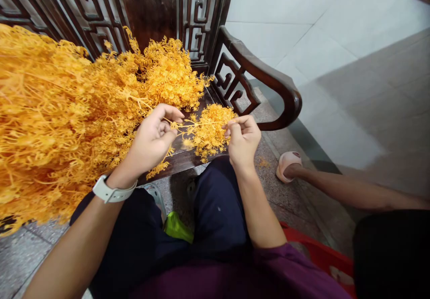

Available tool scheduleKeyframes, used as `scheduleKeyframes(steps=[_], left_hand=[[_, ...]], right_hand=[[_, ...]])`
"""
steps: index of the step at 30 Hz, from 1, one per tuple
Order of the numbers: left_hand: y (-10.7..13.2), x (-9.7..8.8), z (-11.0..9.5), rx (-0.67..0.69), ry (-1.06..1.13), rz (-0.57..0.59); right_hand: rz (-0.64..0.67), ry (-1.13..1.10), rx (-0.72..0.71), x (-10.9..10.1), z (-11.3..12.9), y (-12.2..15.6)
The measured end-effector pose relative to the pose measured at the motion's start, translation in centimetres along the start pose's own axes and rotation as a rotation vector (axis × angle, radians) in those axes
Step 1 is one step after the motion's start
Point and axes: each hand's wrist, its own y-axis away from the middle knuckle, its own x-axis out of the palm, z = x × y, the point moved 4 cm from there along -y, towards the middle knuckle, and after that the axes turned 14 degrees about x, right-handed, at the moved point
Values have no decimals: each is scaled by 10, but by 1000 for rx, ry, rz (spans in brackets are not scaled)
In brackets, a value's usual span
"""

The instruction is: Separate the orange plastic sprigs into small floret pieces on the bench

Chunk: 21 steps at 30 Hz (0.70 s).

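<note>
A person's two bare hands work a thin yellow sprig [186, 125] above a dark wooden bench [183, 163]. The left hand [152, 140] curls loosely about the stem's near end, thumb and forefinger slightly apart; whether that grip presses on it cannot be told. The right hand [244, 141] closes a fine fingertip grip on the opposite end. The sprig looks feather-light and springy, its branchlets probably easy to snap or shed; the bare stem seems the surest place to take hold. Just behind it, a small yellow cluster [215, 133] rests on the bench, frilly and rounded. A far larger yellow heap [63, 115], wiry and tangled, fills the left side. Polished fretwork in angular loops backs the seat, beside a smoothly curved armrest [268, 68].
</note>
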Motion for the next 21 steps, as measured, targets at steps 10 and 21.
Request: scheduleKeyframes(steps=[10,21], left_hand=[[4,12,0,163,-576,374],[3,12,-4,37,-295,171]], right_hand=[[87,-19,-153,7,13,18],[611,-213,348,32,1,31]])
